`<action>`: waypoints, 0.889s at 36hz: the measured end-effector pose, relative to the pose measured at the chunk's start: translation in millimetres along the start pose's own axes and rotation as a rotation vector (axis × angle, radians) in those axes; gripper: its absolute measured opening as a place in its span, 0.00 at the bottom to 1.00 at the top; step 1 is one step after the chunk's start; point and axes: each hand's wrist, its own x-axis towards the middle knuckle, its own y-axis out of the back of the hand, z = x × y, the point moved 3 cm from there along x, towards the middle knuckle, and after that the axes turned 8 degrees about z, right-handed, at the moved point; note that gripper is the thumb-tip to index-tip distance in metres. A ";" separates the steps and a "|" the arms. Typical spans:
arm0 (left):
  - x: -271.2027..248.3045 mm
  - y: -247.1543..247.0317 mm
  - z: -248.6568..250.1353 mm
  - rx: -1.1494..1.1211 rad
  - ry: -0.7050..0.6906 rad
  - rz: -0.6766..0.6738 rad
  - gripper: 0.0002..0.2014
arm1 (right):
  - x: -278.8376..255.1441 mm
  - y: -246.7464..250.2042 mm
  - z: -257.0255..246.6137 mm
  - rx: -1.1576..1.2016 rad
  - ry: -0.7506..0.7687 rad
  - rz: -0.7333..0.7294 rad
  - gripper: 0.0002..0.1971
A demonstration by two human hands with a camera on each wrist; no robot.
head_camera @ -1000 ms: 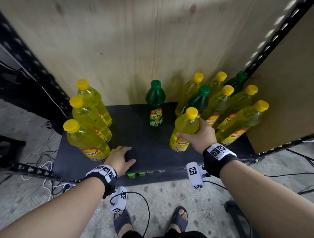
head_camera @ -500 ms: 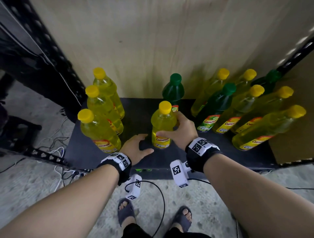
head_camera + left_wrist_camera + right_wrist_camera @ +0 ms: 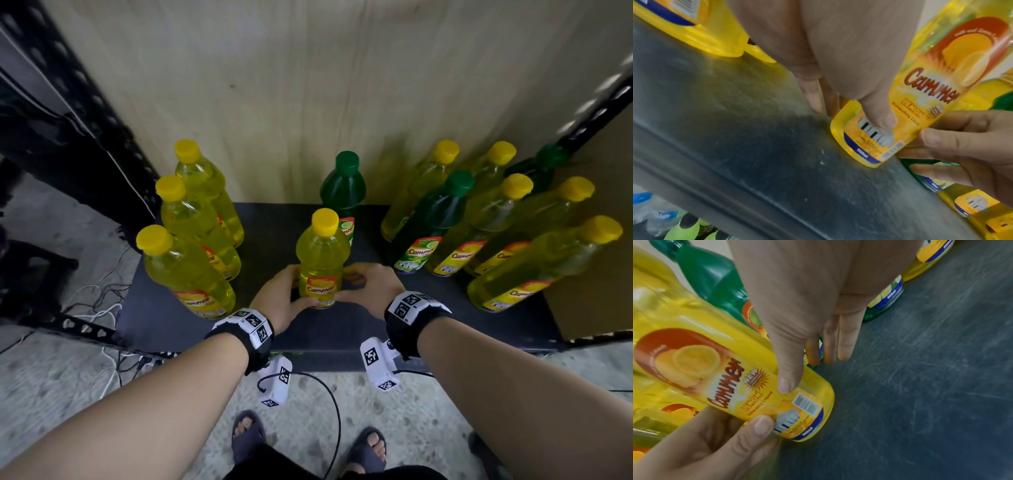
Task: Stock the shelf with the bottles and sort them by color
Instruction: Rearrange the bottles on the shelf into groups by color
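Your left hand point(image 3: 284, 301) and right hand point(image 3: 371, 291) cover the yellow bottle point(image 3: 320, 260) low on both sides, hiding your far fingers. The rear green bottle point(image 3: 342, 186) loses its lower half behind it. The far-right green bottle point(image 3: 534, 168) is mostly hidden and blurred

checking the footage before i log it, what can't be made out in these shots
- Lone green bottle: its label mostly hidden in the head view by the yellow bottle that the left hand and right hand hold.
- Far-right green bottle: blurred, body hidden behind yellow bottles.
- Items under the shelf: cut off by the left wrist view's edge.
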 end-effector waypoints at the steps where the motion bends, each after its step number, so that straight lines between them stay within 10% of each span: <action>1: -0.5 -1.8 -1.5 -0.005 -0.002 0.005 0.29 | 1.5 -1.9 1.1 0.010 0.002 -0.007 0.24; 19: 22.2 11.5 -15.2 -0.088 0.050 0.178 0.36 | 38.8 -14.6 7.4 0.003 -0.033 0.127 0.24; 32: 56.0 21.3 -27.0 -0.072 0.122 0.264 0.40 | 80.9 -3.9 15.0 0.132 -0.092 0.287 0.52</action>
